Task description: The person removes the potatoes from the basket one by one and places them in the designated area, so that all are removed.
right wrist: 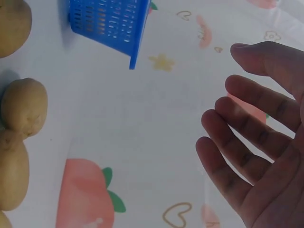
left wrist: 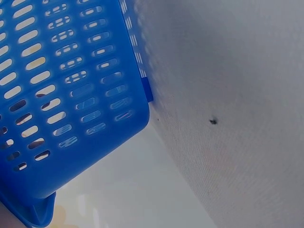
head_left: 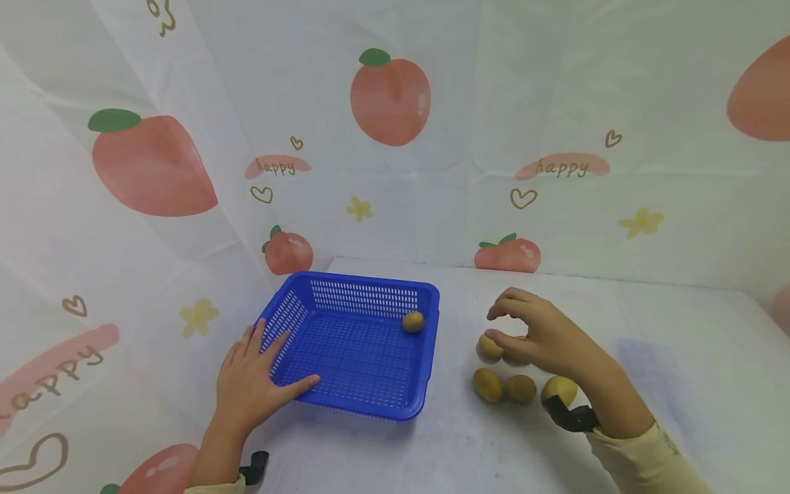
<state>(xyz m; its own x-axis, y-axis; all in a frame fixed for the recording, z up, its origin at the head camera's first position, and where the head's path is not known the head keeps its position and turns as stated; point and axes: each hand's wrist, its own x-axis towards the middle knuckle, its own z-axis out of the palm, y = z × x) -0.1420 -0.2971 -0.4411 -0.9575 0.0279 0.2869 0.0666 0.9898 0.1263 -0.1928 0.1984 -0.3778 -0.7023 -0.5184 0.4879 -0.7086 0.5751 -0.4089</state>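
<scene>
A blue plastic basket [head_left: 345, 405] with slotted walls stands left of centre, and one potato [head_left: 413, 322] lies in its far right corner. My left hand [head_left: 249, 381] rests on the basket's left side, fingers spread across the rim and thumb stretched along the front rim. In the left wrist view the basket wall [left wrist: 76, 85] fills the upper left, while that hand is mostly out of frame. Over the loose potatoes [head_left: 487, 385], right of the basket, hovers my right hand [head_left: 540, 333] with fingers loosely bent. In the right wrist view its palm [right wrist: 280, 190] holds nothing, and potatoes [right wrist: 24, 107] lie to the left.
A white cloth covers the table [head_left: 457, 446]. Behind and to the left hangs a white curtain [head_left: 432, 199] printed with peaches, hearts and flowers. Several potatoes sit close together in two rough rows, partly hidden by the right hand and wrist.
</scene>
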